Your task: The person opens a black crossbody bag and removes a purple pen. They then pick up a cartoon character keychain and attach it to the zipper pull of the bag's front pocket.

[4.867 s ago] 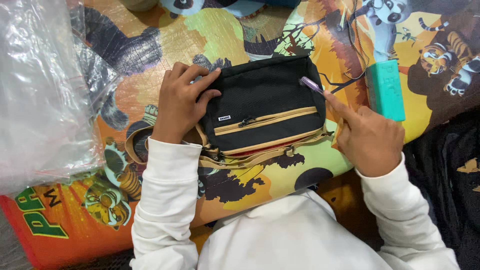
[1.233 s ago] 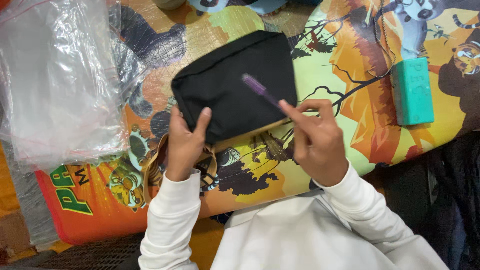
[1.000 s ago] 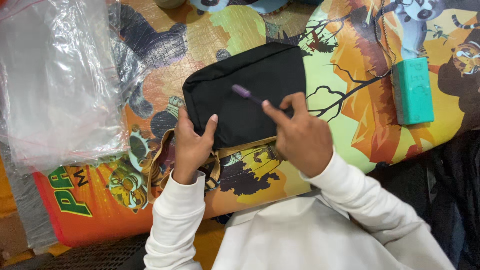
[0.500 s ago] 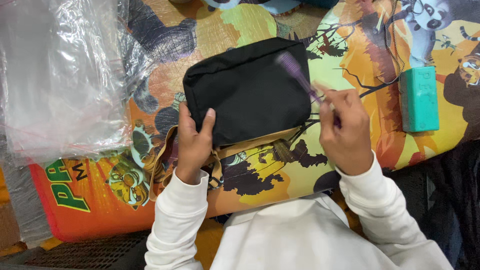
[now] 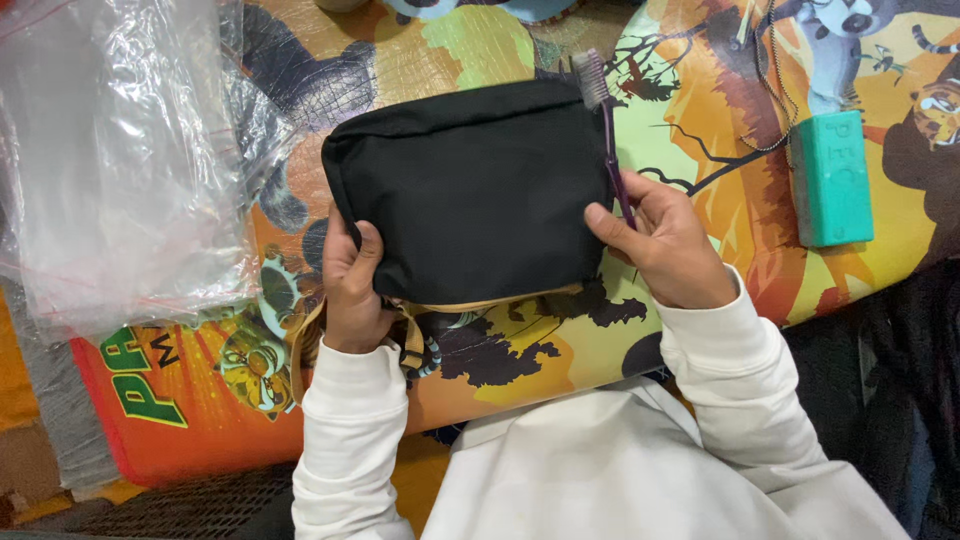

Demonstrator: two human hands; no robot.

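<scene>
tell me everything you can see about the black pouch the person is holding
The black pouch is a soft, rectangular bag that looks like woven fabric, with rounded corners and a tan trim or zipper edge along its near side. Tan straps hang below it by the left wrist. It lies flat-side up over a colourful cartoon-printed mat. The left hand grips its lower left corner, thumb on top; the right hand holds its right edge while also holding a purple toothbrush that stands along that edge. Whether it is zipped cannot be told.

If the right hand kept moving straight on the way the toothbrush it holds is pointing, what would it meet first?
The right hand points its purple toothbrush up along the black pouch's right edge. Beyond the bristles lies only the colourful printed mat, so the way looks free, though height is unclear.
</scene>
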